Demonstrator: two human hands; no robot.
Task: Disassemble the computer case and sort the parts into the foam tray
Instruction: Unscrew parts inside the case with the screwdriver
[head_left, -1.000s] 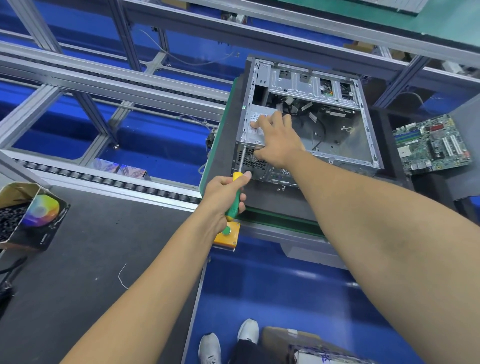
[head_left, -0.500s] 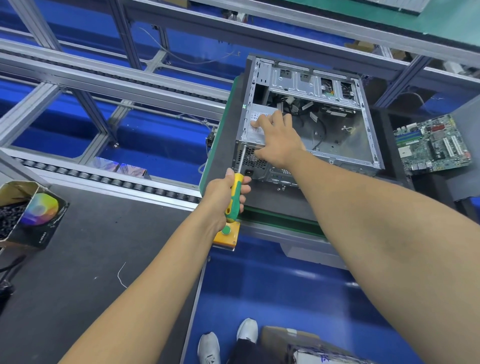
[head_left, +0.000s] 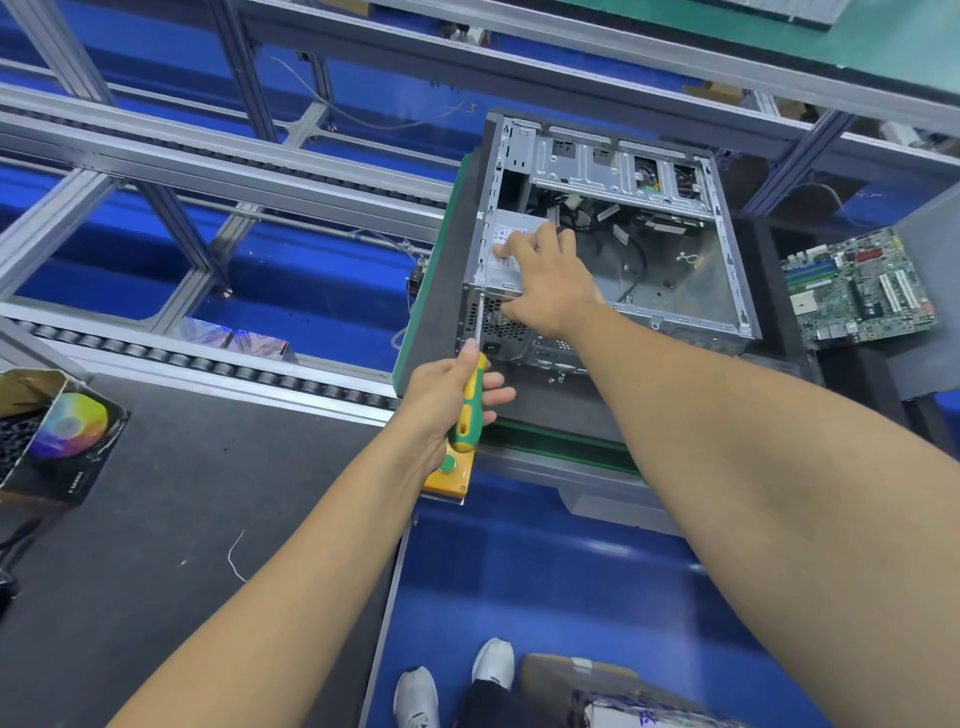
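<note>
An open grey computer case (head_left: 670, 291) lies on its side on a dark pad. The grey power supply (head_left: 501, 260) sits in its near-left corner. My right hand (head_left: 550, 283) rests on top of the power supply, fingers spread over its label. My left hand (head_left: 447, 395) grips a green-and-yellow screwdriver (head_left: 470, 402). The screwdriver's shaft points up at the rear panel by the power supply's vent grille. A green motherboard (head_left: 857, 291) lies on dark foam to the right of the case.
A yellow button box (head_left: 449, 480) hangs at the bench edge under my left hand. A cardboard box (head_left: 57, 436) with a coloured disc picture stands on the dark mat at left. Roller rails and aluminium frames run behind. Feet and a box are on the blue floor below.
My left hand has shifted its grip on the screwdriver, fingers loosening and turning the handle. My right hand stays on the power supply.
</note>
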